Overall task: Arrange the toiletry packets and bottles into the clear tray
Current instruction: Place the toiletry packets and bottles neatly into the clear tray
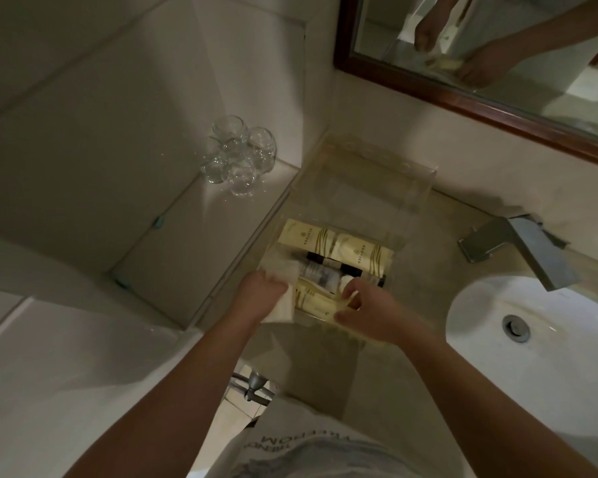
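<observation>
The clear tray (408, 188) stands on the beige counter left of the sink, its far half bare. Two cream packets (339, 243) lie across its middle, with small black-capped bottles (328, 265) side by side in front of them. At the tray's near end my right hand (370, 313) pinches a cream packet (316, 301) that lies there. At the tray's near left corner my left hand (259, 298) is closed on a pale cream packet (285, 307). Which bottles touch is hard to tell in the dim light.
Several upturned drinking glasses (237, 155) stand on the tiled ledge to the left. A white basin (532, 326) with a grey faucet (522, 244) lies to the right. A wood-framed mirror (463, 88) hangs behind the tray. A chrome fixture (254, 386) sits below the counter edge.
</observation>
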Action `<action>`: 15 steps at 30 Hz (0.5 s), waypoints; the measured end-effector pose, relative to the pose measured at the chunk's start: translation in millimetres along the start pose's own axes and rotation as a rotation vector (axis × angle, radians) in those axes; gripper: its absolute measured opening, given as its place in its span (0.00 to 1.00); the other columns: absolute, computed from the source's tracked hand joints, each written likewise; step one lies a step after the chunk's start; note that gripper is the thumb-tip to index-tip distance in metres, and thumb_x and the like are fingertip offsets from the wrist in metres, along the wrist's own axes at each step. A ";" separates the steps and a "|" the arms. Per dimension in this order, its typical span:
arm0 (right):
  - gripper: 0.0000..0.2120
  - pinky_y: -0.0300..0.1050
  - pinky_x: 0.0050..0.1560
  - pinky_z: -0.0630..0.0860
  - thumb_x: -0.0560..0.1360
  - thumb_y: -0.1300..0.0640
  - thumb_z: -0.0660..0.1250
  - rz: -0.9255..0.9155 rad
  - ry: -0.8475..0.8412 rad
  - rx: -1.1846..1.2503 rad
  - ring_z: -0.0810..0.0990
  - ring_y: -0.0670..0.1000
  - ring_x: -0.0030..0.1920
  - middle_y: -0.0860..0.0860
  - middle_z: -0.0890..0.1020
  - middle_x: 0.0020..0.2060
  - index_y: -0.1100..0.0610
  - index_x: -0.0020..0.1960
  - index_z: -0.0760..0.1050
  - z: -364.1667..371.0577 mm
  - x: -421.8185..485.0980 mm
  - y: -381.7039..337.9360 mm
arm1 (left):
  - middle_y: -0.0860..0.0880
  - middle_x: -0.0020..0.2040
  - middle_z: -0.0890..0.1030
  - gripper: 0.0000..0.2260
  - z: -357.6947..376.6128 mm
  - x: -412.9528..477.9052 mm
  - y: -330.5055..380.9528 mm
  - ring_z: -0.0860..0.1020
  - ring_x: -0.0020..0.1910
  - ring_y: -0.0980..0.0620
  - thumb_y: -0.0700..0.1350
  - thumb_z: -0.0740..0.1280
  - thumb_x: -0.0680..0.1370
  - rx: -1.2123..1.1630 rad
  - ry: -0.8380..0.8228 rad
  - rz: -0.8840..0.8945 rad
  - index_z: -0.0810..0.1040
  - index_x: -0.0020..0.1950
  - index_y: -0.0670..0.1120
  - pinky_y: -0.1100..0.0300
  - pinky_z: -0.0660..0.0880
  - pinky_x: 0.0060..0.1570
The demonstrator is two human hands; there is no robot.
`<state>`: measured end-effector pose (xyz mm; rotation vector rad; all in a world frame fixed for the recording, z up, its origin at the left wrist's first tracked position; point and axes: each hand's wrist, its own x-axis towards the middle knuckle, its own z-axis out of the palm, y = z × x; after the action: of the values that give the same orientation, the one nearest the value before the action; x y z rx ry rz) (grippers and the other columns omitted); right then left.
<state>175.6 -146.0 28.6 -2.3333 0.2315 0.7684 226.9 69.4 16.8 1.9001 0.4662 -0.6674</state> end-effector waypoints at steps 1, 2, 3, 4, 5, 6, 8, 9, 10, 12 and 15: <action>0.20 0.42 0.43 0.79 0.70 0.46 0.74 0.010 0.004 0.005 0.79 0.44 0.45 0.45 0.78 0.50 0.46 0.57 0.69 -0.1 -2.9 -0.1 | 0.42 0.49 0.82 0.13 0.8 0.8 0.5 0.81 0.47 0.44 0.44 0.69 0.70 0.015 0.003 0.005 0.78 0.54 0.43 0.45 0.78 0.52; 0.23 0.41 0.42 0.77 0.68 0.45 0.76 0.019 0.008 -0.002 0.78 0.44 0.46 0.44 0.77 0.51 0.45 0.57 0.69 -0.7 -6.7 -0.1 | 0.42 0.49 0.82 0.13 1.3 0.8 2.1 0.80 0.47 0.43 0.44 0.69 0.70 0.026 0.007 0.009 0.78 0.53 0.42 0.45 0.78 0.52; 0.24 0.40 0.41 0.76 0.67 0.45 0.76 0.020 0.014 -0.036 0.77 0.43 0.46 0.44 0.76 0.51 0.45 0.58 0.69 -1.1 -10.7 0.3 | 0.41 0.49 0.82 0.14 1.6 1.2 3.6 0.80 0.47 0.43 0.46 0.69 0.69 0.035 0.010 0.013 0.77 0.53 0.42 0.44 0.78 0.52; 0.25 0.40 0.40 0.73 0.67 0.45 0.77 0.011 0.027 -0.096 0.75 0.44 0.45 0.43 0.75 0.51 0.46 0.58 0.68 -1.4 -14.5 0.7 | 0.41 0.49 0.81 0.16 2.2 1.7 5.2 0.80 0.48 0.42 0.47 0.69 0.68 0.041 0.013 0.013 0.77 0.53 0.41 0.43 0.78 0.52; 0.24 0.40 0.38 0.71 0.67 0.46 0.76 -0.004 0.048 -0.162 0.74 0.44 0.44 0.44 0.74 0.51 0.46 0.57 0.68 -1.4 -18.1 1.1 | 0.41 0.49 0.81 0.16 2.9 3.3 5.8 0.80 0.48 0.42 0.47 0.69 0.68 0.047 0.014 0.014 0.77 0.52 0.41 0.43 0.78 0.52; 0.22 0.41 0.38 0.71 0.68 0.47 0.75 -0.018 0.077 -0.210 0.74 0.45 0.44 0.44 0.74 0.52 0.46 0.56 0.68 -0.9 -20.4 1.7 | 0.40 0.49 0.81 0.14 3.4 3.3 7.0 0.80 0.48 0.41 0.45 0.69 0.70 0.050 0.013 0.013 0.77 0.52 0.41 0.42 0.78 0.53; 0.19 0.44 0.44 0.75 0.69 0.48 0.74 -0.034 0.130 -0.221 0.76 0.47 0.48 0.45 0.74 0.57 0.46 0.56 0.70 0.7 -21.0 5.0 | 0.40 0.49 0.81 0.09 4.8 4.9 7.3 0.80 0.48 0.41 0.42 0.68 0.72 0.032 0.007 0.006 0.77 0.50 0.42 0.42 0.78 0.53; 0.18 0.45 0.47 0.76 0.70 0.48 0.74 -0.036 0.138 -0.202 0.76 0.48 0.49 0.45 0.74 0.58 0.45 0.55 0.71 1.5 -20.1 7.2 | 0.39 0.49 0.81 0.09 5.0 4.0 8.5 0.80 0.48 0.41 0.42 0.69 0.71 0.015 0.005 0.003 0.77 0.49 0.42 0.42 0.78 0.53; 0.17 0.45 0.48 0.76 0.70 0.48 0.74 -0.040 0.137 -0.187 0.76 0.48 0.50 0.45 0.74 0.58 0.45 0.55 0.72 1.7 -19.3 9.0 | 0.39 0.49 0.82 0.10 4.8 5.1 8.1 0.80 0.48 0.41 0.44 0.69 0.69 -0.005 0.005 -0.006 0.77 0.48 0.43 0.41 0.78 0.53; 0.15 0.44 0.49 0.75 0.71 0.48 0.73 -0.044 0.136 -0.164 0.76 0.48 0.50 0.45 0.74 0.58 0.45 0.54 0.73 1.9 -17.8 10.9 | 0.40 0.49 0.82 0.09 3.4 6.3 8.0 0.80 0.48 0.42 0.45 0.68 0.68 -0.048 0.008 -0.029 0.77 0.46 0.46 0.41 0.78 0.53; 0.14 0.43 0.46 0.73 0.71 0.50 0.73 -0.048 0.167 -0.150 0.76 0.47 0.49 0.45 0.73 0.57 0.46 0.54 0.74 4.0 -15.4 10.5 | 0.45 0.43 0.80 0.04 -1.1 3.8 8.6 0.79 0.45 0.45 0.40 0.67 0.74 -0.109 0.026 -0.047 0.75 0.45 0.48 0.47 0.76 0.52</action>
<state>157.6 -152.1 29.5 -2.5386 0.1948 0.5857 235.2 67.1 20.8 1.8015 0.5552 -0.6356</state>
